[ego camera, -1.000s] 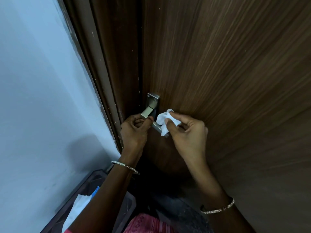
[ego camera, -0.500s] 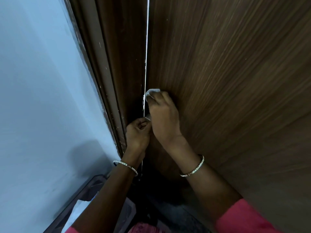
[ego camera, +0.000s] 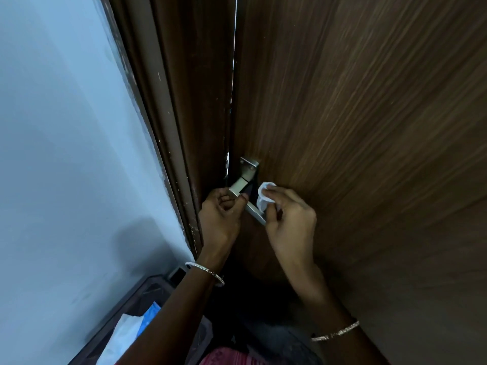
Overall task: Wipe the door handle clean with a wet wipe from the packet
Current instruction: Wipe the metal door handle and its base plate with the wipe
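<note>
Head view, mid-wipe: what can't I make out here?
- Door handle: lever partly covered by the left hand and the right hand.
- Wet wipe: lower part buried in the right hand's grip.
- White and blue items in the dark bin: cut off by the left forearm and the bottom edge; packet or not, cannot tell.

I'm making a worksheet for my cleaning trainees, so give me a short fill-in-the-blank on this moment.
1. The left hand grips the door ___.
2. The right hand pinches a crumpled white ___ against it.
3. Light shows through a thin gap between the door and its ___.

Missing: handle; wipe; frame.
</note>
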